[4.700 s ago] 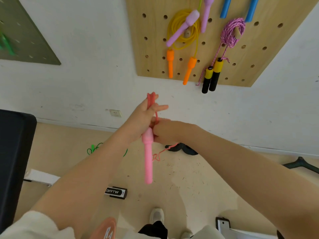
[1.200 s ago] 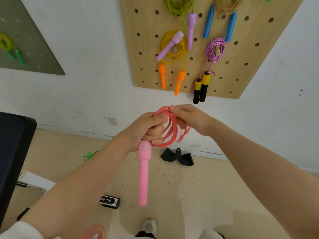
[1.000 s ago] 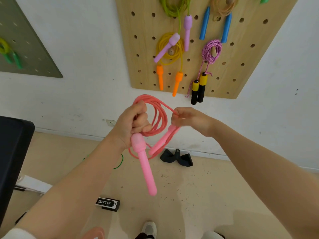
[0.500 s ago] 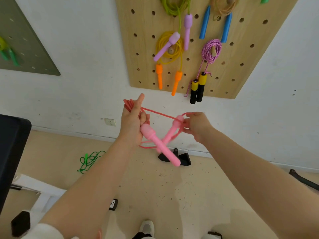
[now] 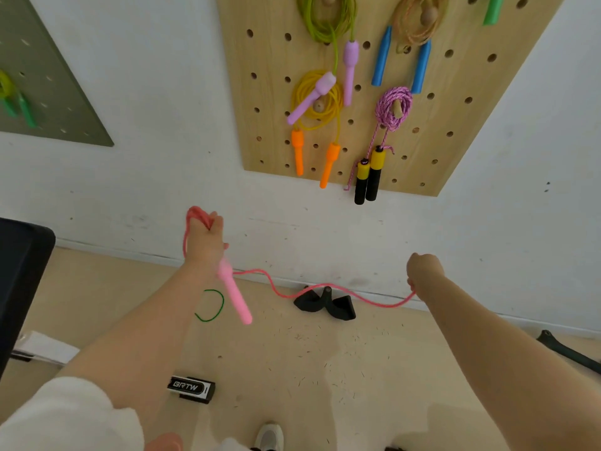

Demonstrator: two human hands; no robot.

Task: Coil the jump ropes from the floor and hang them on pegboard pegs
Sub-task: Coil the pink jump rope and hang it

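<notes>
My left hand [image 5: 205,242] grips the bunched loops of a pink jump rope [image 5: 325,288], with one pink handle [image 5: 234,294] hanging down below the fist. A slack length of the pink cord runs rightward to my right hand [image 5: 422,268], which is closed around the rope's other end; the second handle is hidden in that fist. Above, the wooden pegboard [image 5: 270,102] carries several coiled ropes: a yellow one with orange handles [image 5: 317,102], a green one with purple handles [image 5: 328,17], a pink braided one with black-yellow handles [image 5: 392,107] and a tan one with blue handles [image 5: 419,21].
A green rope [image 5: 211,305] lies on the beige floor behind my left arm. Black straps [image 5: 325,302] sit by the wall. A black-white BRTW box [image 5: 192,388] lies near my shoe [image 5: 270,436]. A dark object [image 5: 19,275] stands left; a grey pegboard [image 5: 42,83] hangs upper left.
My hands have moved apart. The right hand pulled the rope's end out to the right, so a long slack strand now spans between them; the coil in the left hand looks smaller.
</notes>
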